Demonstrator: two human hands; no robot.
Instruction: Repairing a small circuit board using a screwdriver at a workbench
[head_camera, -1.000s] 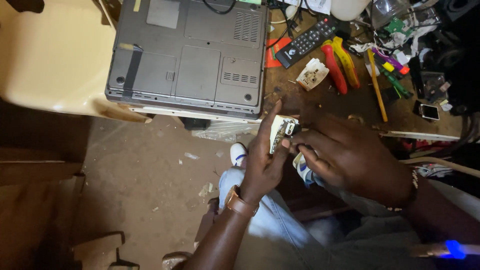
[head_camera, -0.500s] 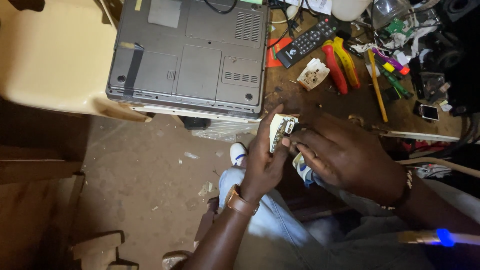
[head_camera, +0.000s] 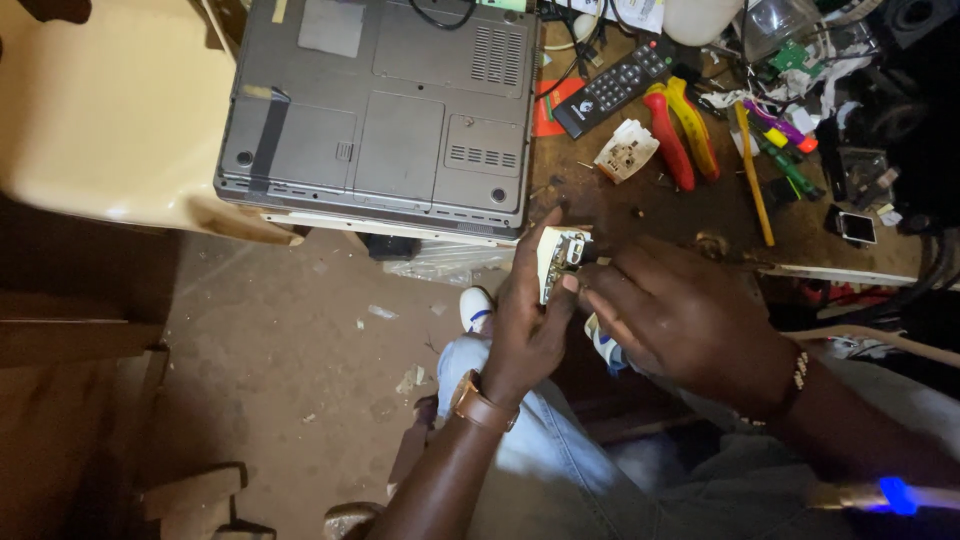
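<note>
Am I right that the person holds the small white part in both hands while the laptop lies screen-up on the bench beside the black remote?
Not quite: the head view shows the laptop lying upside down, its grey underside with vents and panels facing up. The rest holds: the left hand and right hand hold the small white part, and the black remote lies beside the laptop.

Open floor at seven o'clock, clutter at one o'clock

The floor lies open below-left of the hands; the laptop blocks eleven o'clock, and the remote, pliers and circuit board crowd the bench toward one o'clock.
</note>
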